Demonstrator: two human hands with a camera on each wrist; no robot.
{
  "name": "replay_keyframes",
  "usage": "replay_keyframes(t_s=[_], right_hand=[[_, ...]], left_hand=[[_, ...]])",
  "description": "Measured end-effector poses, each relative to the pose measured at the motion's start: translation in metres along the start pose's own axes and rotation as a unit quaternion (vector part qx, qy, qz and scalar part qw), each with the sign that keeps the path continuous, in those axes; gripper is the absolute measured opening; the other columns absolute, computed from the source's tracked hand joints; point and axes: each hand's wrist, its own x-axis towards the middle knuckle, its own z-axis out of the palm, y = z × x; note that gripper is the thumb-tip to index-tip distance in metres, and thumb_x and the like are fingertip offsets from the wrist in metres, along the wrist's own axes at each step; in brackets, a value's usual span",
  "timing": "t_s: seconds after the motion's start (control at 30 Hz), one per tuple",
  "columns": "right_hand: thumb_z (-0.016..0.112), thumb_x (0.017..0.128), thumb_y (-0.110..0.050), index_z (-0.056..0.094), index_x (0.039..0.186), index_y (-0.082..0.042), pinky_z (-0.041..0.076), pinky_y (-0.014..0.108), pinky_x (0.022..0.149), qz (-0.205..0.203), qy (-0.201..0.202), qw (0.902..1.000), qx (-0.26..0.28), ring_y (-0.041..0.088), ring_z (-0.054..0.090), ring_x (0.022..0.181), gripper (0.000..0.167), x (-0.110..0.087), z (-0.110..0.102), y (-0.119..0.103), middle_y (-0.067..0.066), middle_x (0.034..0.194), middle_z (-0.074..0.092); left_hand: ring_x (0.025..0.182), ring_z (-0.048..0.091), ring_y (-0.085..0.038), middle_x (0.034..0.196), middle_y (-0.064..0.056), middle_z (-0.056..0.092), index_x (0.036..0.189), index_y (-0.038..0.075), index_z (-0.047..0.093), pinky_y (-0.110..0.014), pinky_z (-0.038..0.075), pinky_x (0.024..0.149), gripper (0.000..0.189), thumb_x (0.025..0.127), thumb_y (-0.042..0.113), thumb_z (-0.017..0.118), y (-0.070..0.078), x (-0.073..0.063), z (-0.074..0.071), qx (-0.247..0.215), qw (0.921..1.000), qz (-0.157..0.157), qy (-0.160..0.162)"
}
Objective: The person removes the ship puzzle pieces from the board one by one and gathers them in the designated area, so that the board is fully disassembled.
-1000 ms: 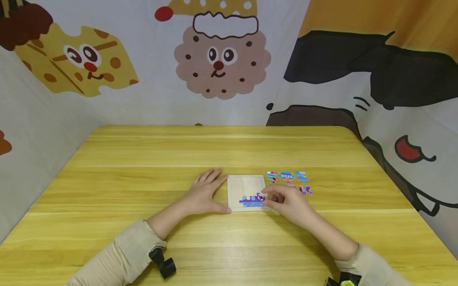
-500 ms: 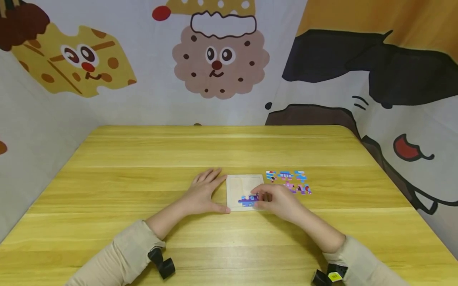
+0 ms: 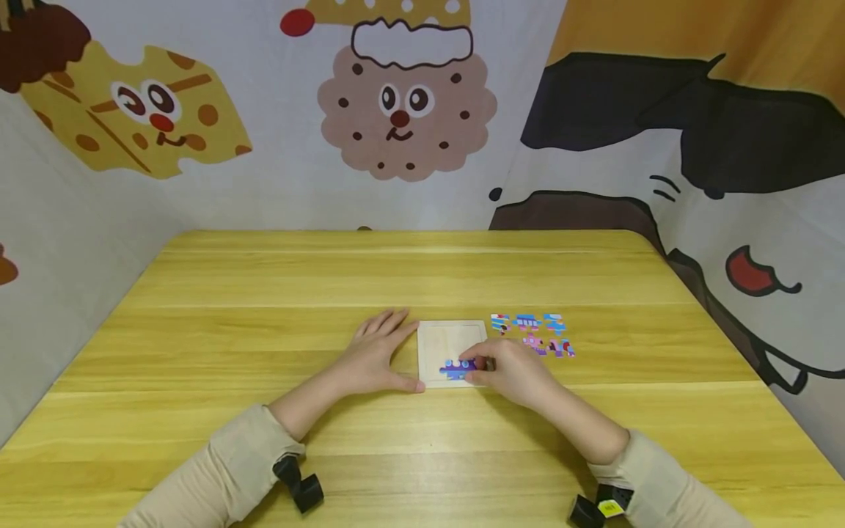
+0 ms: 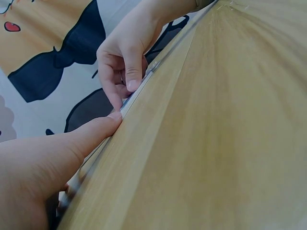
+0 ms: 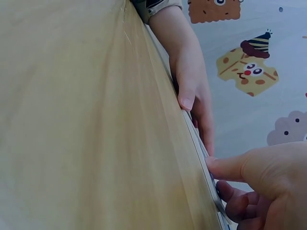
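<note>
A square pale wooden puzzle tray (image 3: 439, 339) lies on the table. Purple and blue jigsaw pieces (image 3: 454, 369) sit along its lower part. My left hand (image 3: 376, 361), fingers spread, rests against the tray's left side, its thumb at the near corner, as the left wrist view also shows. Over the tray's lower right, thumb and index finger of my right hand (image 3: 518, 372) pinch a jigsaw piece, mostly hidden beneath the fingers. In the right wrist view, the right thumb (image 5: 225, 167) touches the tray's edge area while the other fingers curl below.
Several loose pink and blue jigsaw pieces (image 3: 527, 321) lie in two rows just right of the tray. The wooden table (image 3: 264, 271) reaches back to a cartoon-printed cloth (image 3: 277, 183).
My right hand has moved left from the tray's right edge to over its lower right, with the jigsaw piece now against the others. My left hand stays in place.
</note>
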Motion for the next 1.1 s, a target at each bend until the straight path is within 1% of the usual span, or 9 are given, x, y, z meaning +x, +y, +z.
replay_keyframes(t_s=[0.23,0.47,0.83,1.1], right_hand=[[0.079,0.079,-0.018,0.074,0.099,-0.018,0.04,0.026,0.053,-0.003,0.006,0.9996,-0.027,0.008,0.045,0.059,0.02,-0.0008,0.0002,-0.0029,-0.014,0.071,0.053],[0.079,0.079,-0.018,0.073,0.098,-0.019,0.038,0.026,0.053,-0.001,0.005,0.9991,-0.042,0.008,0.044,0.058,0.02,-0.0016,0.0002,-0.0052,-0.013,0.07,0.051],[0.081,0.078,-0.019,0.069,0.098,-0.021,0.04,0.027,0.054,0.006,0.013,0.9992,-0.037,0.008,0.045,0.057,0.024,-0.0027,0.0017,-0.0059,-0.014,0.071,0.053],[0.083,0.074,-0.017,0.068,0.094,-0.021,0.042,0.027,0.057,-0.004,0.041,0.9986,-0.032,0.005,0.047,0.06,0.025,-0.0059,0.0041,-0.0053,-0.014,0.078,0.058]], left_hand=[[0.144,0.004,-0.033,0.159,-0.011,0.011,0.152,0.013,0.028,-0.056,0.004,0.111,0.109,0.07,0.073,0.066,-0.0002,0.0,0.0003,-0.002,1.0,0.0,-0.001],[0.144,0.005,-0.033,0.159,-0.011,0.011,0.152,0.013,0.028,-0.056,0.004,0.111,0.108,0.07,0.073,0.066,0.0005,0.0,0.0007,0.002,1.0,-0.001,-0.001],[0.144,0.004,-0.033,0.159,-0.011,0.011,0.152,0.012,0.028,-0.056,0.004,0.111,0.108,0.071,0.072,0.066,0.0013,-0.0014,0.0007,0.002,1.0,-0.001,-0.001],[0.144,0.004,-0.033,0.159,-0.01,0.01,0.152,0.015,0.029,-0.056,0.004,0.111,0.106,0.071,0.072,0.066,0.0004,-0.0007,0.0017,0.005,1.0,0.001,0.001]])
